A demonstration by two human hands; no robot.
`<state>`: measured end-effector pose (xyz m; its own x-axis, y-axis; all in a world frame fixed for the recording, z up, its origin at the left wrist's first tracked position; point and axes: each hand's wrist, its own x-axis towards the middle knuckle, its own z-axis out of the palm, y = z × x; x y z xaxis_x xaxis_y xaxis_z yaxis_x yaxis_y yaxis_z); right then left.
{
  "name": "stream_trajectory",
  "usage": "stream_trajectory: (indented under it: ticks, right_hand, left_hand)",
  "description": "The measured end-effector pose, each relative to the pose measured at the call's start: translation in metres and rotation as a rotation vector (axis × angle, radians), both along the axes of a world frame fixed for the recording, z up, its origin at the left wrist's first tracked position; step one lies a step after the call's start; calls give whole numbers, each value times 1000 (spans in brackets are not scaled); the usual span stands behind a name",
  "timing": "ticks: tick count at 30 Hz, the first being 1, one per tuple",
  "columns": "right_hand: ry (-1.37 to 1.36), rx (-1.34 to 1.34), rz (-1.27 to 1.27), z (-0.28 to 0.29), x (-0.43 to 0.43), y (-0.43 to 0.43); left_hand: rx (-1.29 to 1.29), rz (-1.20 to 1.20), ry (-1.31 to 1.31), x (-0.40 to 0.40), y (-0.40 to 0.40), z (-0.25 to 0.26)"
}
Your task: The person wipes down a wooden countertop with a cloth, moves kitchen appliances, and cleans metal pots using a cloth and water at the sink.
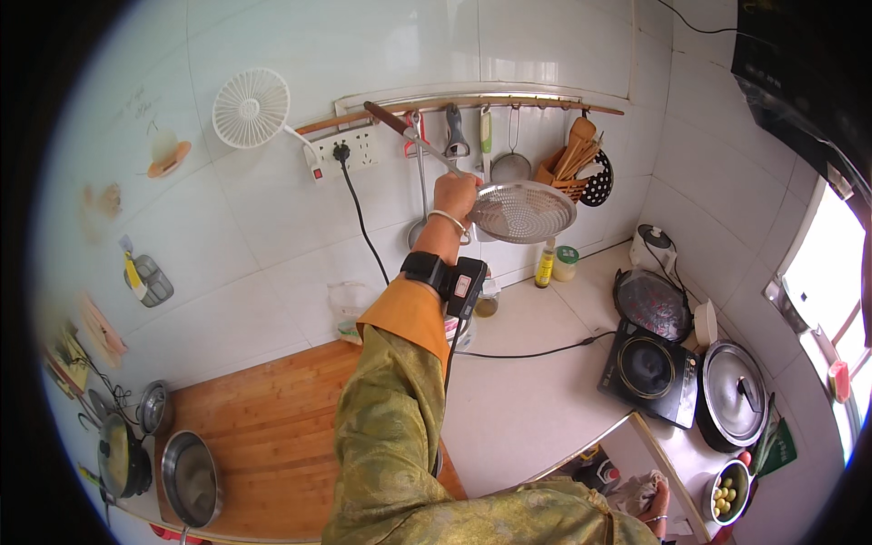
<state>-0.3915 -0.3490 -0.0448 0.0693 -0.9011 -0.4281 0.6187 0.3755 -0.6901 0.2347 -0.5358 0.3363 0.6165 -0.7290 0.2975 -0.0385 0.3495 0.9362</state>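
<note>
My left hand (pixel 455 195) is raised near the tiled wall, gripping a metal skimmer (pixel 523 211) by its handle close to the perforated bowl. The wooden end of the handle points up and left, over a wooden hanging rail (pixel 470 102). Low on the right, my right hand (pixel 658 501) holds a bunched grey cloth (pixel 637 492) by the open cabinet below the counter; my sleeve covers part of that arm. A ladle (pixel 417 231), a small strainer (pixel 511 167) and a peeler (pixel 454 133) hang around the skimmer.
An induction cooker (pixel 647 371) stands on the right beside a lidded pan (pixel 734 395) and a bowl of small round fruits (pixel 729 494). A metal pan (pixel 191 477) rests on the wooden board (pixel 272 436). A black power cable (pixel 524 355) crosses the counter. Bottles (pixel 599 473) fill the cabinet.
</note>
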Motion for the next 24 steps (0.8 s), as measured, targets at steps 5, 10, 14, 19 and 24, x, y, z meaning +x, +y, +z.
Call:
stream_trajectory:
  ticks: [5, 10, 14, 19, 24]
  right_hand:
    - [-14, -17, -13, 3, 4, 5]
    - [-8, 95, -9, 11, 9, 7]
    - [1, 101, -27, 7, 7, 5]
    - [-4, 48, -30, 12, 12, 9]
    - [-50, 64, -20, 6, 10, 12]
  left_hand:
    - [9, 5, -8, 0, 0, -1]
    - [11, -1, 7, 4, -6, -9]
    - [27, 26, -68, 4, -13, -14]
    - [25, 16, -14, 0, -18, -20]
    - [16, 37, 26, -3, -19, -28]
